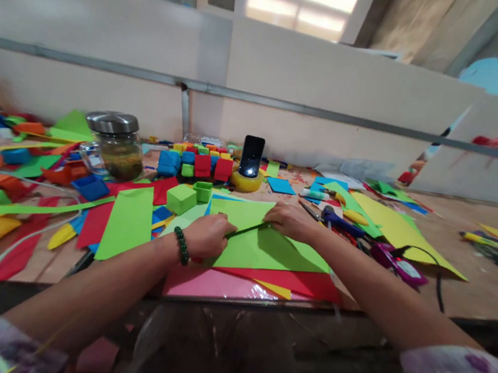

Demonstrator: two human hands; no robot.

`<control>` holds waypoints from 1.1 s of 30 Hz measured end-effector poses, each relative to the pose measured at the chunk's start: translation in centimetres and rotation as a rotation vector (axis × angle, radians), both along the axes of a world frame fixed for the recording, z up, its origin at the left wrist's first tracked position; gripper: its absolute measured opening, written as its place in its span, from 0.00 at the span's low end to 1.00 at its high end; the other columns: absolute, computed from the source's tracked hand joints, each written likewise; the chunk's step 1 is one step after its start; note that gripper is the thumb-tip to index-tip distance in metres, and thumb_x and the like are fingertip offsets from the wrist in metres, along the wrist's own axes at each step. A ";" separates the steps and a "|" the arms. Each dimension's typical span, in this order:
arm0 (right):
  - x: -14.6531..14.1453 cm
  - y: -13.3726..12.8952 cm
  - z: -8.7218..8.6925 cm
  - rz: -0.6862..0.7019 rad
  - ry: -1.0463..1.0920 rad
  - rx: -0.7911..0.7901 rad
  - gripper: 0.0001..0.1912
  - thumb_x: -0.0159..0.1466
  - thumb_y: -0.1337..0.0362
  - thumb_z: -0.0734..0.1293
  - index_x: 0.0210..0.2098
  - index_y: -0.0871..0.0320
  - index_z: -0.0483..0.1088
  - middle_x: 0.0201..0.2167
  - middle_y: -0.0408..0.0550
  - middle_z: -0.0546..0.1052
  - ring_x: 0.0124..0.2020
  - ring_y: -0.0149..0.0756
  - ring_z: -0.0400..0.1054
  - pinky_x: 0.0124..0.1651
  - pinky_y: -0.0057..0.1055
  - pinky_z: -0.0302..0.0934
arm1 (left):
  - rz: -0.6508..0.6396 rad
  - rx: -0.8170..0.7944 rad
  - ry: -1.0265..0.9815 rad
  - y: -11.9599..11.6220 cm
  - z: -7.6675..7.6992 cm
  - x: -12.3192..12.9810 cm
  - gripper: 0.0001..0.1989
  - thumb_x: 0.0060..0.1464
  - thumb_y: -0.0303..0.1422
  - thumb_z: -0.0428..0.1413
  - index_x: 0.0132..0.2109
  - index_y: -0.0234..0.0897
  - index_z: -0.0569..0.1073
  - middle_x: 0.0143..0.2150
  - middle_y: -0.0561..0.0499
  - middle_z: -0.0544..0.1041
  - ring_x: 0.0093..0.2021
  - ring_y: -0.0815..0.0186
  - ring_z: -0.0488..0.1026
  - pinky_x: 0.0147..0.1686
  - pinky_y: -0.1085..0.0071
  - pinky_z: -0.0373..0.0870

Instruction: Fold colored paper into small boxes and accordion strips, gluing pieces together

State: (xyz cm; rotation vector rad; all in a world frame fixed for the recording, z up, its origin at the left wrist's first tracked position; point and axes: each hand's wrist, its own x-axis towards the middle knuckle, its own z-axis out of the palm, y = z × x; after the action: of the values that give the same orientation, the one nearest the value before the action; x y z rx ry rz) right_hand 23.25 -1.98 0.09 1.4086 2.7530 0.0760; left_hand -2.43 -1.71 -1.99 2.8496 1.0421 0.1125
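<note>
A sheet of light green paper (244, 214) stands partly raised along a fold between my two hands, over a larger green sheet (276, 255). My left hand (210, 235), with a dark green bead bracelet (181, 245) at its wrist, is closed on the near left end of the raised edge. At its right end, my right hand (291, 220) has its fingers pressed together on the same paper. Red paper (309, 284) and a pink sheet (214, 288) lie beneath. A folded green paper box (181, 199) sits beyond my left hand.
A lidded glass jar (119, 153) of dark liquid stands back left. A phone (251, 155) leans upright on a yellow tape roll (246, 181). Blue-handled scissors (340, 222) and a purple device (400, 264) lie right. Several paper boxes crowd the back; a white cable (6, 255) crosses the left.
</note>
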 end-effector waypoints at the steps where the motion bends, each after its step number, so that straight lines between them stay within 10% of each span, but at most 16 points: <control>1: 0.0 -0.1 -0.1 -0.012 -0.009 -0.001 0.17 0.62 0.72 0.60 0.45 0.56 0.76 0.42 0.51 0.79 0.46 0.39 0.67 0.48 0.33 0.59 | -0.013 0.002 0.008 -0.1 -0.1 0.1 0.19 0.50 0.27 0.47 0.47 0.36 0.76 0.40 0.41 0.74 0.40 0.58 0.74 0.39 0.66 0.68; 11: -1.2 -1.3 -1.7 0.021 -0.312 0.089 0.24 0.65 0.72 0.58 0.60 0.56 0.62 0.36 0.54 0.76 0.38 0.39 0.67 0.37 0.31 0.53 | -0.121 0.041 0.056 -0.6 -0.3 0.4 0.20 0.58 0.30 0.41 0.51 0.34 0.72 0.38 0.40 0.72 0.35 0.58 0.71 0.34 0.64 0.67; 20: -5.7 -3.5 -2.3 0.111 -0.271 0.147 0.12 0.66 0.68 0.59 0.46 0.62 0.70 0.40 0.54 0.75 0.45 0.42 0.63 0.43 0.35 0.53 | -0.232 0.180 0.055 -0.3 -1.1 1.0 0.14 0.56 0.29 0.44 0.42 0.30 0.73 0.38 0.40 0.72 0.39 0.58 0.67 0.44 0.62 0.66; 33: -1.7 -1.8 0.3 -0.183 -0.305 0.178 0.11 0.60 0.76 0.61 0.34 0.65 0.75 0.35 0.62 0.77 0.45 0.49 0.65 0.42 0.38 0.55 | -0.202 0.208 0.093 -0.3 -0.7 2.0 0.17 0.57 0.30 0.44 0.49 0.32 0.71 0.40 0.40 0.73 0.40 0.58 0.69 0.42 0.62 0.65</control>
State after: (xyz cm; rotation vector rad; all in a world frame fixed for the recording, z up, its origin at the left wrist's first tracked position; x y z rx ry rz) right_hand 21.51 -3.77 0.40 1.5350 2.4107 0.4947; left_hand -0.43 -1.98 -2.68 3.1578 0.7922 0.0761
